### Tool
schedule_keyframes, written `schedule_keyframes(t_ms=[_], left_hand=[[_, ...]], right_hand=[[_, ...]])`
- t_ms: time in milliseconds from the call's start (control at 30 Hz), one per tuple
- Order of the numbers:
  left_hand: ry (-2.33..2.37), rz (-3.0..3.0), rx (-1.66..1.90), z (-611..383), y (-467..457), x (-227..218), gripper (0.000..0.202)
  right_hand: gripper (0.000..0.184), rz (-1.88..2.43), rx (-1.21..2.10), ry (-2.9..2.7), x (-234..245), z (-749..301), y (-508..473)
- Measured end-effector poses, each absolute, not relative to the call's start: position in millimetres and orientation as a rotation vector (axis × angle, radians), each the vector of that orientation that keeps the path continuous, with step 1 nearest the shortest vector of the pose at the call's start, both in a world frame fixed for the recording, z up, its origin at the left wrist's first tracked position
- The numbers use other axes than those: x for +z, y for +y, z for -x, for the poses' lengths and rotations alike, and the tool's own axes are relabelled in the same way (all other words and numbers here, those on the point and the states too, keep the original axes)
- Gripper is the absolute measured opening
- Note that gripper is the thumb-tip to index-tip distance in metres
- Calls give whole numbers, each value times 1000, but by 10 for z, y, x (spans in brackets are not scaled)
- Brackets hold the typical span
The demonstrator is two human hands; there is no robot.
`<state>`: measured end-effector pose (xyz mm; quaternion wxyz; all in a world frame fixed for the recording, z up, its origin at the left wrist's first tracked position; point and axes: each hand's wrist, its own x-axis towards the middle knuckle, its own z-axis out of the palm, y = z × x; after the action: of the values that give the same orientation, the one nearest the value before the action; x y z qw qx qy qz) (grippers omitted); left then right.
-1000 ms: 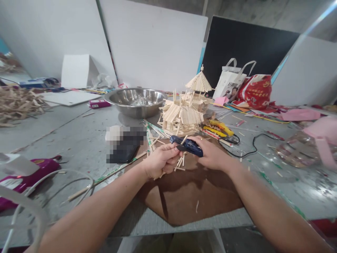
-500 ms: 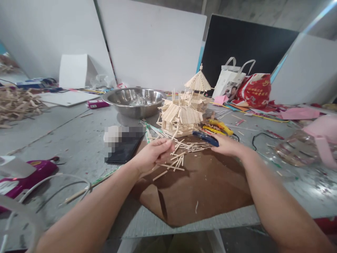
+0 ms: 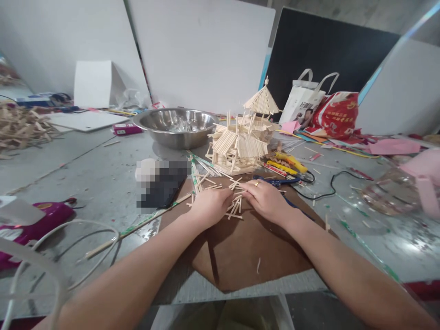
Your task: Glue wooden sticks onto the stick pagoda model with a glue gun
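My left hand lies palm down on the brown board, its fingers curled over a scatter of small wooden sticks. My right hand, with a ring on one finger, rests flat beside it, fingers stretched onto the same sticks. A blue cutter lies on the board just behind my right hand, untouched. The stick-built model house stands a little beyond both hands.
A steel bowl sits behind the model. A dark phone lies left of the board, yellow tools and a black cable to the right. Bags stand at the back right, and a magenta glue gun lies at the near left.
My right hand put the blue cutter down and came back to the sticks. My left hand dropped from a raised pinch onto the pile. The camera tilted slightly.
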<state>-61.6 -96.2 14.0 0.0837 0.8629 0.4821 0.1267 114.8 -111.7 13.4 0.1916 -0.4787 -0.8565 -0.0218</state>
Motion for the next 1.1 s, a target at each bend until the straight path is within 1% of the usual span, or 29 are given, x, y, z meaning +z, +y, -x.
schedule_keyframes(t_ms=[100,267,400,567,633,733,867,933,1033,1100], left_hand=[[1474,-2624,323,578,-993,126,31],[1517,-2650,279,556,-1011,86,23],[1501,-2657,217,549,-1010,57,19],[1607,-2635,238,552,-992,80,29],[1647,-2641,236,571,-961,98,32],[1687,-2637,274,611,-892,102,33],[1596,-2704,596,636,-812,78,27],[1557,-2683,723,629,-798,92,26],[1475,-2487,762,590,-794,171,23],[1406,-2291,736,541,-783,242,21]], right_hand=[[33,1378,-84,-2488,90,-1082,-1129],[36,1565,-156,-2535,68,-1065,-1156],[33,1656,-151,-2497,45,-1003,-1195],[34,1787,-150,-2367,27,-990,-1165],[33,1775,-109,-2335,27,-1035,-1127],[29,1607,183,-2177,0,-1119,-1070],[26,1407,814,-1773,-67,-1168,-1021],[22,1326,1066,-1570,-60,-1160,-1009],[14,1230,1274,-1339,28,-1145,-984],[14,1200,1384,-1222,108,-1147,-953]])
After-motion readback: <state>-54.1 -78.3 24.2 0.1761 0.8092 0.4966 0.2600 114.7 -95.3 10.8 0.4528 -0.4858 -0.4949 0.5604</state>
